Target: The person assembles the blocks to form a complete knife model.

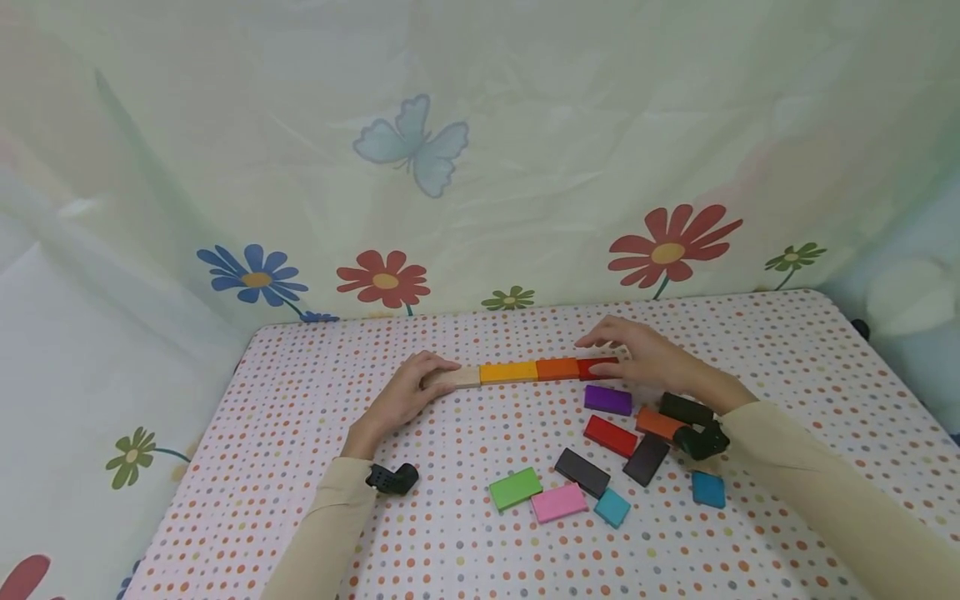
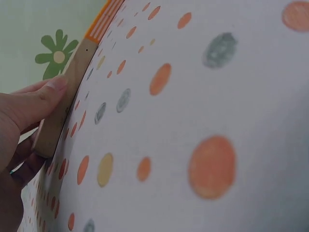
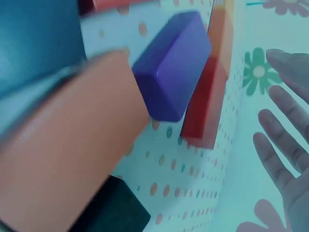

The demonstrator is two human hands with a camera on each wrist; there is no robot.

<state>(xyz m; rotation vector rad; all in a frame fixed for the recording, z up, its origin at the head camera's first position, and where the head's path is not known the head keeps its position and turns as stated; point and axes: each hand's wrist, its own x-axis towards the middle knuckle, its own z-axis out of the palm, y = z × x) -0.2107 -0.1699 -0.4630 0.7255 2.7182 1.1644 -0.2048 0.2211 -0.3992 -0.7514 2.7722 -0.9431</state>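
A row of blocks runs end to end across the table: a plain wooden block point(image 1: 467, 377), a yellow block point(image 1: 508, 372), an orange block point(image 1: 557, 369) and a red block point(image 1: 592, 367). My left hand point(image 1: 411, 385) pinches the wooden block at the row's left end; in the left wrist view the thumb lies along one face, with fingers point(image 2: 29, 166) around the lower end. At the row's right end, my right hand point(image 1: 637, 354) hovers by the red block, its fingers point(image 3: 285, 104) spread and holding nothing. A purple block point(image 1: 608, 400) lies just in front of the red one.
Several loose blocks lie in front of the row, among them a second red block point(image 1: 611, 436), a green block point(image 1: 515, 489), a pink block point(image 1: 558, 503), a dark block point(image 1: 582, 472) and a blue block point(image 1: 708, 489). Behind the dotted tabletop point(image 1: 300, 467) hangs a flowered curtain point(image 1: 525, 167).
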